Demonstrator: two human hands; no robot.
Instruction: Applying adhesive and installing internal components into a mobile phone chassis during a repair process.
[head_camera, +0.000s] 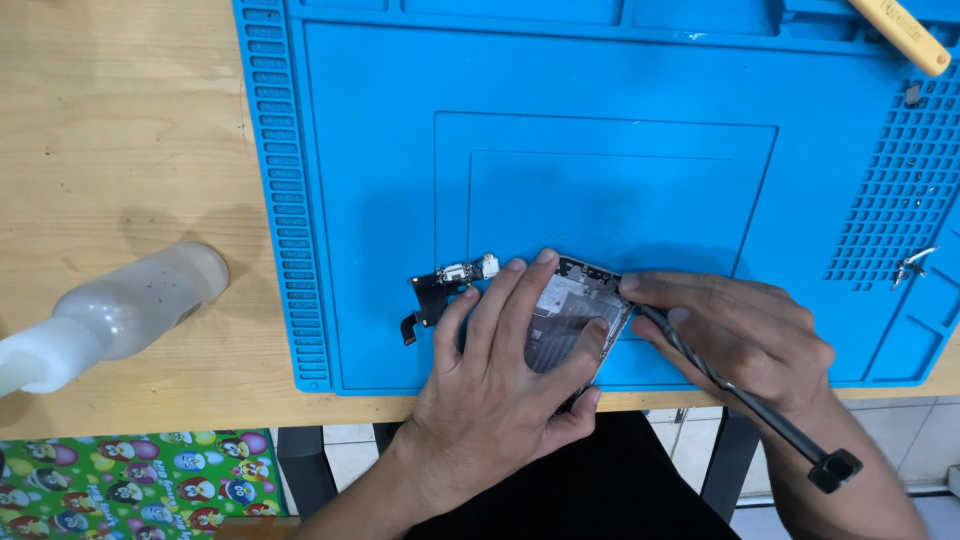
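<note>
Fingers (520, 290) of our left hand (500, 370) lie spread flat over an opened phone housing (575, 300), pressing it down onto the blue silicone work mat (600, 120); the thumb wraps the housing's near edge, so the hand is clamped on it from above and the side. Our right hand (735, 335) has its fingers pinched together round a thin black screwdriver (740, 395), whose tip meets the top right corner of the housing right at our right fingertips, while its shaft runs back under the palm and its square black end sticks out past the wrist, beyond the counter (120, 130) edge.

Just left of our left fingertips, touching the index finger, lies a small charging-port flex cable (445, 285) with a white connector, resting loose on the mat. Well left of both hands, off the mat on the wooden counter, a cloudy plastic bottle (120, 310) lies on its side. Far beyond our right fingers, a yellow tool handle (905, 35) crosses the mat's upper right corner, and a small metal bracket (912, 265) sits near the gridded pockets to the right.
</note>
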